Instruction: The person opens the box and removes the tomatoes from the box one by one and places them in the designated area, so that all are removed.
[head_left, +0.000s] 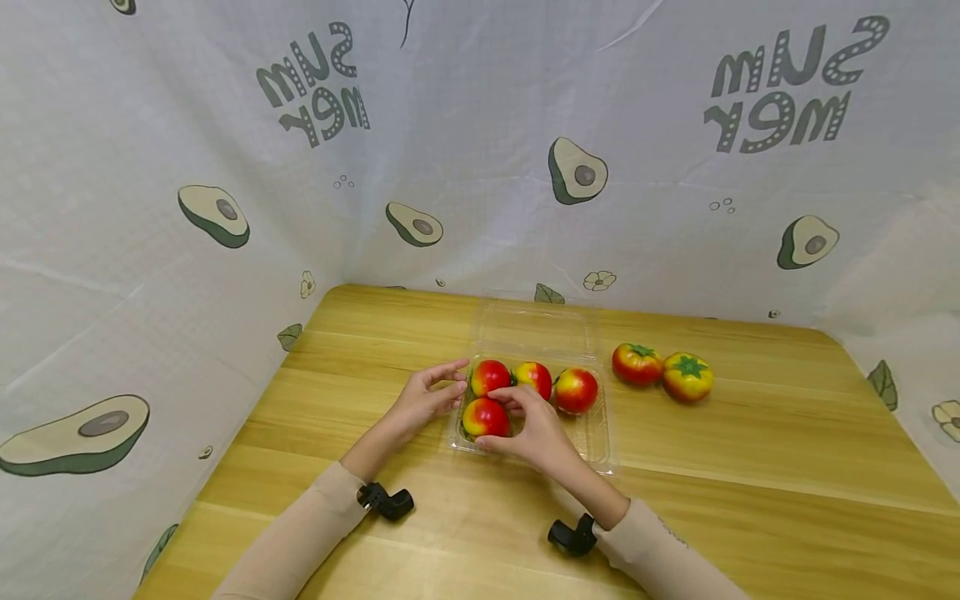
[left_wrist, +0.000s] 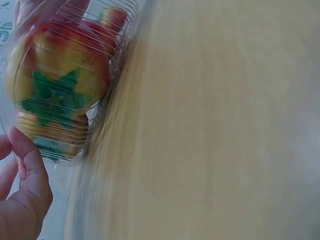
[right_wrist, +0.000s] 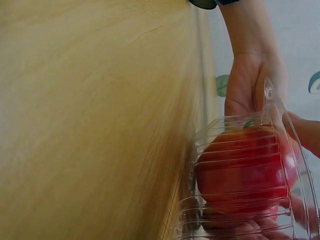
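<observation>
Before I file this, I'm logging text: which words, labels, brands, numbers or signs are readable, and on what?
"Sum mer", mirrored, on the hanging sheet, left.
"Sum mer", mirrored, same sheet, right.
Right sleeve: mark too small to read.
Left wrist view's left edge: cut-off lettering, unreadable.
Clear container, fruit: none visible.

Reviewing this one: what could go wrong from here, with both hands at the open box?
1. The front-left tomato might roll toward the clear box's unfilled front-right corner if the right hand lets go roughly.
2. The thin-looking box could flex or slide if that hand presses hard, since the left hand is only at its left edge.
3. The two round tomatoes outside, right of the box, may roll if bumped.
</observation>
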